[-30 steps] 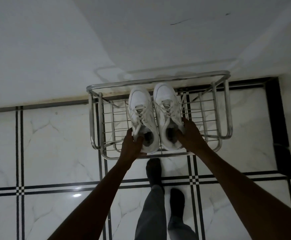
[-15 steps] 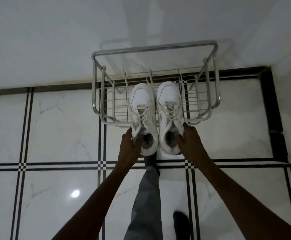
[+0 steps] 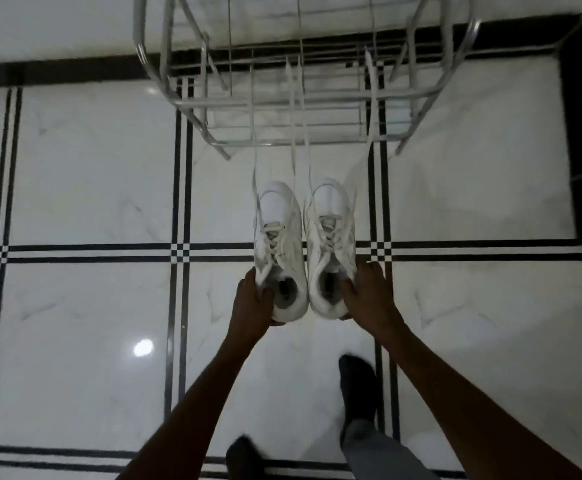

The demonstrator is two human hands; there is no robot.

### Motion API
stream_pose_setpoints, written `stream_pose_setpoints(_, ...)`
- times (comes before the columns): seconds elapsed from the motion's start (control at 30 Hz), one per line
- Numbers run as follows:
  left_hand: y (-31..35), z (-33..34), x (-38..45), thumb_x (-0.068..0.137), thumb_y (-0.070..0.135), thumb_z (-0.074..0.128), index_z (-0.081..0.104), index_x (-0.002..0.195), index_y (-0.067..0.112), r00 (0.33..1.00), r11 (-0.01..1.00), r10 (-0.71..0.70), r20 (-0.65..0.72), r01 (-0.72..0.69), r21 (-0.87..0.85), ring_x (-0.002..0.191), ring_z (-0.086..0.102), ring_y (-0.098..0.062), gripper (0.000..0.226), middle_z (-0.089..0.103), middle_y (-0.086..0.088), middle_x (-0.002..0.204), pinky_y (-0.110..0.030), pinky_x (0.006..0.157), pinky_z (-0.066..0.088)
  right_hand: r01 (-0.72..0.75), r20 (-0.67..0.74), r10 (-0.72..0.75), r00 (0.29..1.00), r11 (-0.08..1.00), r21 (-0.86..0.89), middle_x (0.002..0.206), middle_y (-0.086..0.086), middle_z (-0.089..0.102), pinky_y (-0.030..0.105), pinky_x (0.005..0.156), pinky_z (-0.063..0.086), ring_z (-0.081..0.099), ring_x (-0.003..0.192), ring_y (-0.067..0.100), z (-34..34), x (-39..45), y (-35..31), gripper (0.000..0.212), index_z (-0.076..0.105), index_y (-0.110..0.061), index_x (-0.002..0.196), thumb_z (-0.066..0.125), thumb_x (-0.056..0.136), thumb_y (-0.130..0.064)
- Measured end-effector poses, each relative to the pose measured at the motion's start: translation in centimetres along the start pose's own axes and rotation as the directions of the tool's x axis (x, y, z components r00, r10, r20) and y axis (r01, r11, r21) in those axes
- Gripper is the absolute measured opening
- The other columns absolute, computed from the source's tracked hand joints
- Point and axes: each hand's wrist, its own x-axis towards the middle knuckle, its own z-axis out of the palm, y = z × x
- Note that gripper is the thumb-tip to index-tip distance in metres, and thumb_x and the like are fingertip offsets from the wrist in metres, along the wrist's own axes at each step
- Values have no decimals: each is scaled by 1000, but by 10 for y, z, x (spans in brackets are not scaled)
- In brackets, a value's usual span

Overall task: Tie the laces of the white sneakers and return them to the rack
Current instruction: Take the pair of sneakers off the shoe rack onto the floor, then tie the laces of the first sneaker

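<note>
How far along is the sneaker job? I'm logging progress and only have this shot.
Done: both white sneakers are off the metal rack. In hand: the left hand grips the left sneaker at its heel, the right hand the right sneaker, above the tiled floor. Left: the laces trail loose toward the rack, so tying and putting back remain.

White sneakers (image 3: pixel 303 244), silver rack (image 3: pixel 300 95), white floor (image 3: pixel 85 174) with black grid lines.

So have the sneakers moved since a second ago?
Yes. The sneakers were on the rack; now they are clear of it, pulled back toward the person, held in the left hand and right hand.
</note>
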Motion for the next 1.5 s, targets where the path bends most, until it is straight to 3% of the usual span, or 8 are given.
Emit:
stream_pose_setpoints(0.13, -80, 23, 42, 94, 31, 53, 43, 146, 12, 1000, 1000, 13, -4, -13, 0, 119, 60, -40, 57, 51, -19, 137, -52, 61, 65, -13, 7, 13, 1000, 1000, -6, 123, 19, 52, 7, 64, 35, 52, 93, 19, 66, 33, 59, 37, 48, -6, 133, 50, 99, -20)
stream_pose_setpoints(0.43, -191, 55, 123, 105, 8, 46, 43, 143, 5, 999, 999, 30, 12, -30, -26, 110, 65, -39, 38, 53, -17, 132, -36, 56, 65, -61, -39, 61, 997, 998, 6, 115, 22, 48, 51, 75, 59, 60, 96, 38, 160, 87, 132, 31, 51, -4, 125, 52, 98, -18)
stream_pose_setpoints(0.6, -201, 62, 138, 102, 18, 56, 49, 138, 10, 998, 997, 68, -6, -68, -20, 94, 68, -23, 37, 59, -14, 123, -32, 53, 63, -72, -95, 65, 993, 995, -65, 120, 20, 49, 36, 73, 50, 58, 102, 36, 168, 95, 136, 38, 48, -3, 129, 54, 97, -23)
stream_pose_setpoints(0.77, -207, 56, 139, 79, 69, 61, 51, 143, 26, 982, 987, 116, -146, -98, 128, 109, 63, -19, 78, 62, 5, 121, -43, 94, 57, 1, -402, -156, 902, 933, -359, 128, 15, 51, 38, 76, 56, 53, 113, 29, 165, 67, 100, 49, 49, -9, 131, 62, 90, -33)
stream_pose_setpoints(0.83, -201, 57, 141, 89, 61, 62, 58, 135, 27, 958, 977, 207, -197, -193, 89, 115, 58, -18, 58, 61, 6, 122, -39, 96, 54, 190, -433, -321, 842, 928, -319, 122, 11, 56, 33, 77, 57, 57, 105, 22, 169, 63, 76, 32, 56, -11, 120, 60, 92, -28)
stream_pose_setpoints(0.97, -183, 60, 150, 97, 39, 65, 66, 98, 33, 902, 946, 315, -294, -325, 15, 102, 64, -11, 6, 66, 6, 108, -30, 83, 54, 256, -188, -318, 929, 921, -292, 106, 11, 63, 34, 86, 50, 61, 98, 23, 204, 84, 56, 30, 64, -8, 103, 51, 96, -34)
stream_pose_setpoints(1.2, -186, 51, 178, 87, 31, 78, 64, 74, 12, 791, 862, 501, -350, -492, 122, 74, 67, -16, 28, 68, 1, 72, -33, 68, 55, 310, -267, -348, 899, 935, -174, 86, 6, 72, 36, 75, 56, 66, 80, 19, 217, 118, 65, 15, 74, -12, 89, 60, 91, -16)
stream_pose_setpoints(1.5, -183, 49, 164, 101, 26, 59, 54, 91, 13, 746, 800, 578, -330, -438, 410, 72, 66, -25, 17, 70, -1, 79, -44, 67, 53, 289, -362, -305, 881, 952, -101, 95, 2, 72, 28, 67, 42, 64, 85, 18, 222, 102, 55, 13, 64, -14, 101, 52, 97, -15)
